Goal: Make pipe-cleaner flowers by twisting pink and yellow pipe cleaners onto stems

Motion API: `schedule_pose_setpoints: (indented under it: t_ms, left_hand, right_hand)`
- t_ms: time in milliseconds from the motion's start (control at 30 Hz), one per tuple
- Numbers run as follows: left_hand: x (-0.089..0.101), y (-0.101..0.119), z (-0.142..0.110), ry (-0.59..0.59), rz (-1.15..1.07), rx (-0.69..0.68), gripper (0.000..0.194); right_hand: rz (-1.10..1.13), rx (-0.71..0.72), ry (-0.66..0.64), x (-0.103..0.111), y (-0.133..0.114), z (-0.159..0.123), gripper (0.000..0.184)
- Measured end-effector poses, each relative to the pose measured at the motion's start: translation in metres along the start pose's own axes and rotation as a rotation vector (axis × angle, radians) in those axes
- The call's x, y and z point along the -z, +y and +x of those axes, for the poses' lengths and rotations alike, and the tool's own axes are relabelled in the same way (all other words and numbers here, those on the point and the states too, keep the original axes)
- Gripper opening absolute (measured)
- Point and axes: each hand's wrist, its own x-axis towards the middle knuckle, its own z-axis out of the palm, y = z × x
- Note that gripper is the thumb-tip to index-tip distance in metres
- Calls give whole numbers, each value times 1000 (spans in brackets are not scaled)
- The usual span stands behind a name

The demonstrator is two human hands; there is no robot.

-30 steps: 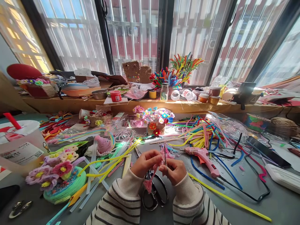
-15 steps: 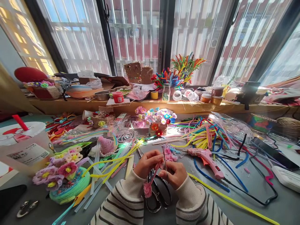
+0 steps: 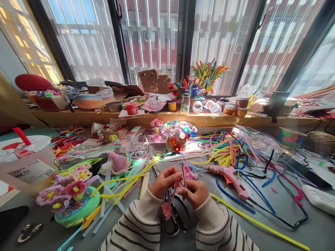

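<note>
Right now, both hands are up close together over the big black scissors, which lie on the grey worktop [image 3: 180, 243]. The left hand [image 3: 164, 183] has its fingers pinched tight on a pink fuzzy strip [image 3: 172, 195]. One end of the strip hangs down in a curly pink lump, in front of a handle loop of the scissors [image 3: 177, 220]; I can't tell if it touches them. The right hand [image 3: 195, 193] has its fingers closed around a thin dark metal tool [image 3: 183, 170] that points up, with its tip past the scissors. The tool and the top of the strip are right beside each other, but the spot where they meet is too small to see well. Both arms wear stripy sleeves [image 3: 141, 226]. Just past the scissors is a little heap of pink and blue fuzzy bits [image 3: 190, 170]. To the right of the scissors lies a pink glue gun [image 3: 231, 177], and nearer than that a long yellow stem [image 3: 258, 221] runs across at a slant. To the left of the scissors are bendy yellow stems [image 3: 128, 182], and further left a round green base [image 3: 78, 211] with fuzzy purple, pink and cream flowers [image 3: 75, 188] on it. Far to the left of the scissors stands a big drink cup [image 3: 31, 170] with a red straw [image 3: 22, 136]. Well past the scissors sits a small basket [image 3: 180, 143] full of bright flowers.
</note>
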Motion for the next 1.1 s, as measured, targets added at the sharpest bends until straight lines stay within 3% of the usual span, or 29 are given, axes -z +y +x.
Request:
schedule_pose_setpoints:
  t_ms: [133, 333, 767, 1100]
  left_hand:
    - [0, 0, 0, 4, -36, -8, 24]
    - [-2, 3, -2, 13, -40, -9, 28]
    - [-3, 3, -1, 28, -46, 10, 31]
    - [-1, 2, -1, 22, 2, -23, 32]
  right_hand:
    - [-4, 20, 18, 0, -5, -1, 61]
    - [4, 30, -93, 3, -10, -1, 59]
    - [-61, 0, 48, 2, -10, 0, 50]
    - [9, 57, -29, -3, -4, -3, 61]
